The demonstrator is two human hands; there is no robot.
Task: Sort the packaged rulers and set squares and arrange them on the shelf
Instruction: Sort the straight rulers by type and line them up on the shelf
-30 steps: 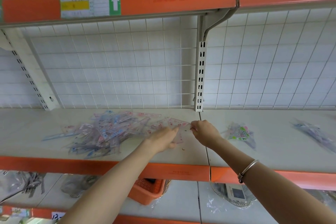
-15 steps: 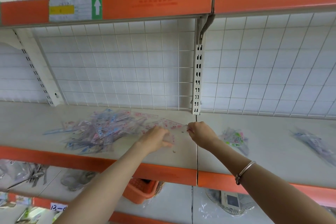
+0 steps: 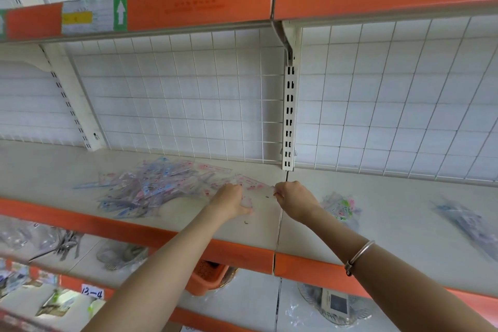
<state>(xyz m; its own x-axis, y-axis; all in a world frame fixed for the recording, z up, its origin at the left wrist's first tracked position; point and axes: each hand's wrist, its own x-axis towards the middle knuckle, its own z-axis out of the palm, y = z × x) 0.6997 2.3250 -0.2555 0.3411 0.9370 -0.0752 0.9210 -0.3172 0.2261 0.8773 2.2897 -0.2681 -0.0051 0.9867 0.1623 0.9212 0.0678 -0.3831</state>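
**Barely Shifted: Two Hands on One Packet at the Shelf Seam**

Hardly moved since half a second ago: still reaching onto the cream shelf point(image 3: 40, 170) with both arms, still at the same clear packet point(image 3: 254, 184). Seen now with the rack slid leftward in view and more of the right bay showing.

Far left: slotted bracket point(image 3: 72, 105) slanting against a white wire grid point(image 3: 175, 102). Overhead, an orange-edged upper shelf point(image 3: 199, 8) with a paper label point(image 3: 91, 16) and a white arrow on green. Below, on the lower shelf, bagged metal utensils point(image 3: 64, 245) and a handwritten tag point(image 3: 92, 291) reading 13-4.

Left of centre on the cream shelf: loose pile of packaged rulers point(image 3: 151, 186), pink and blue print under clear wrap, fanned out flat.

Just right of the pile: left hand point(image 3: 229, 201), back up, lying over the near end of the clear packet. Fingers together and pointed away, tips hidden; cannot tell whether gripping or only pressing.

Clear packet stretched between the hands, low over the shelf beside the seam, below the slotted upright point(image 3: 289, 116).

Right hand point(image 3: 295, 201), fingers curled, pinching the packet's right end; metal bangle point(image 3: 359, 256) on the wrist.

Further right: small packet with green and pink print point(image 3: 341, 206) flat on the shelf, well apart from a blurred bluish packet point(image 3: 469, 224) near the right edge. Beneath: orange basket point(image 3: 207, 277) and a wrapped device with a dark screen point(image 3: 336, 302).
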